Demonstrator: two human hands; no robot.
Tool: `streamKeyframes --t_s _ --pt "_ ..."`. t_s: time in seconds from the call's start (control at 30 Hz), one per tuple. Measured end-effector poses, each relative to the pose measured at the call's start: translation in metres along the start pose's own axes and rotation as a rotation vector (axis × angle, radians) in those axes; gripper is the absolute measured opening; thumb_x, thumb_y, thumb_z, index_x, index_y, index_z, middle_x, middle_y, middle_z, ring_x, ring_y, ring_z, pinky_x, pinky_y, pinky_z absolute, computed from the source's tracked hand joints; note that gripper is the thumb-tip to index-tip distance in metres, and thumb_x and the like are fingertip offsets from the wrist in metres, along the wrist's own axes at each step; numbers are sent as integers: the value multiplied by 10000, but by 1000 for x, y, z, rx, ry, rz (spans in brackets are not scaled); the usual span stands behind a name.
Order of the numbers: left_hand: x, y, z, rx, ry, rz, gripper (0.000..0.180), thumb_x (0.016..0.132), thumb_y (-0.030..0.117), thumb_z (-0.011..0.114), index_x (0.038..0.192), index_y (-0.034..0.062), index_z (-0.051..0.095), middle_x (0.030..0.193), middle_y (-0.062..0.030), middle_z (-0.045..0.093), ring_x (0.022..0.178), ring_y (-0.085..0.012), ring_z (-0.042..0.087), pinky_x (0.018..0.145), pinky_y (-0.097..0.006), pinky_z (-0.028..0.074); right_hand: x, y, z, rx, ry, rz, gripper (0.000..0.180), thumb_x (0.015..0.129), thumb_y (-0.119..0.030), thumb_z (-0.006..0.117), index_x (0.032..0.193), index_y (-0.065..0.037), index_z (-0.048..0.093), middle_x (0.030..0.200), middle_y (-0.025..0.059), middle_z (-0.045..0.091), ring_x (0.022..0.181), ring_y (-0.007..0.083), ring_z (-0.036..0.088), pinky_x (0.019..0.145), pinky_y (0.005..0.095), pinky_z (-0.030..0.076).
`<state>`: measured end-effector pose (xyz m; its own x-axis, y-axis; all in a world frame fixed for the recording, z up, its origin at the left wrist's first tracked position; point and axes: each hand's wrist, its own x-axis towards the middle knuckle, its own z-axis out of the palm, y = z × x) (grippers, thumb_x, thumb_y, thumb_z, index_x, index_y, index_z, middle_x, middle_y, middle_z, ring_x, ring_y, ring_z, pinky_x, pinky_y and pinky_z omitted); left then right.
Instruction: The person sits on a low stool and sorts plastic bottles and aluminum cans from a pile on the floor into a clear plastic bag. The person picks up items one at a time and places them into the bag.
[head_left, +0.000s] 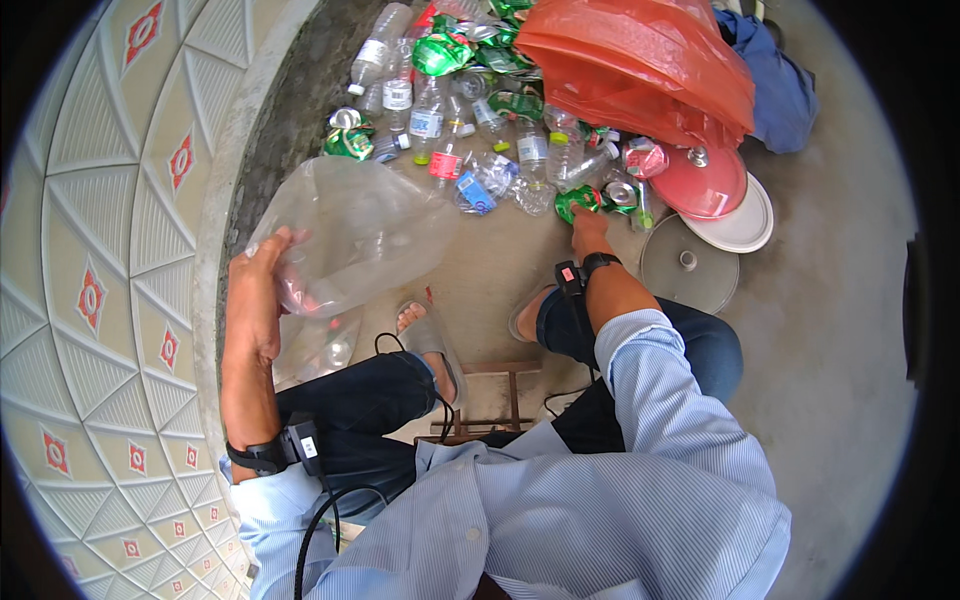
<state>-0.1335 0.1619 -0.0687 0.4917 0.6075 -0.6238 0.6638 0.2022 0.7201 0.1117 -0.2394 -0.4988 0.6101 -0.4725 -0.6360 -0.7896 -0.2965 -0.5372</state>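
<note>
**One side holds, the other reaches**

The fingers of my left hand (262,260) pinch the edge of a limp, filmy clear plastic bag (365,225). Those of my right hand (590,232) touch a crumpled, shiny green can (572,203) on the smooth grey floor (830,330), beside the slick, see-through bottles (427,122); I can't tell whether they've closed round it. I judge this the picking-up step; the next move calls for a sure grip on dented metal.

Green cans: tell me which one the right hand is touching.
The crumpled green can just left of the silver-ended can near the red lid. It alone has the right hand on it; the other green cans lie untouched.
</note>
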Motion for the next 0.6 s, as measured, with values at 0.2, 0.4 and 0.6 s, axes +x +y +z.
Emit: streamKeyframes --t_s 0.2,0.4,0.6 --pt "1 0 -5 127 46 94 463 955 391 590 1078 -34 727 592 12 463 474 -118 472 439 -293 344 -22 10 18 483 -95 165 431 868 -290 796 1161 3 680 1142 138 720 976 284 690 820 376 546" --pt "-3 -3 -9 204 22 142 515 948 444 594 987 -50 735 588 -13 456 467 -156 480 408 -327 399 -121 -10 38 604 -120 281 315 920 -201 743 1162 -17 661 1146 126 698 949 282 690 817 402 547" --pt "0 -7 -13 248 39 307 433 842 350 676 804 -81 690 545 -83 480 458 -186 434 445 -398 356 -275 -118 13 600 -387 -181 248 823 -97 827 1009 2 697 865 54 684 751 185 650 644 331 518"
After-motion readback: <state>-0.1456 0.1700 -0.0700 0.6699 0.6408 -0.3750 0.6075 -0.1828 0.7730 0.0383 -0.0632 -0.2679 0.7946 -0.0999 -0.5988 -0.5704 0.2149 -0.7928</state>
